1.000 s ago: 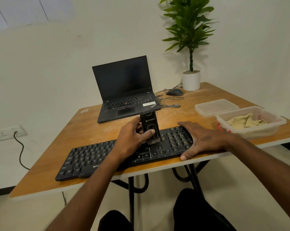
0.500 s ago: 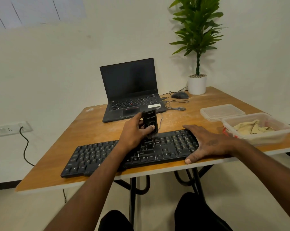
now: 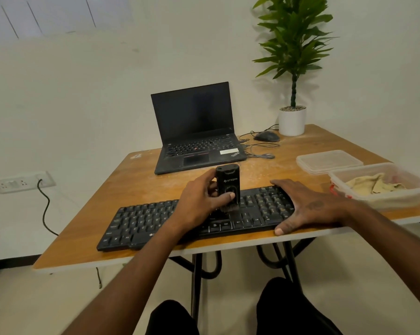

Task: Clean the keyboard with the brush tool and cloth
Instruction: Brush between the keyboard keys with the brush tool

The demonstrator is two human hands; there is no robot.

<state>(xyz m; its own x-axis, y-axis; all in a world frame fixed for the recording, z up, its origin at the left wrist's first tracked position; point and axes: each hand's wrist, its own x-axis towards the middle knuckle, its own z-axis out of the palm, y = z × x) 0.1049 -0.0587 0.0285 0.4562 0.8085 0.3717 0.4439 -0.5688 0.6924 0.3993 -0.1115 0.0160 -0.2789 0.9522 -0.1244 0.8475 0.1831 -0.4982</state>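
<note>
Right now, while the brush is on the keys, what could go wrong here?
The keyboard lies close to the table's near edge; only the flat right hand steadies it, so hard strokes might slide it off. The left hand holds the brush tool upright, and swept dust may land on the open laptop behind.

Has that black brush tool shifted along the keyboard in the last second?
Barely. The brush tool sits over the same keys of the keyboard, just left of the number pad, after dipping toward its far edge.
</note>
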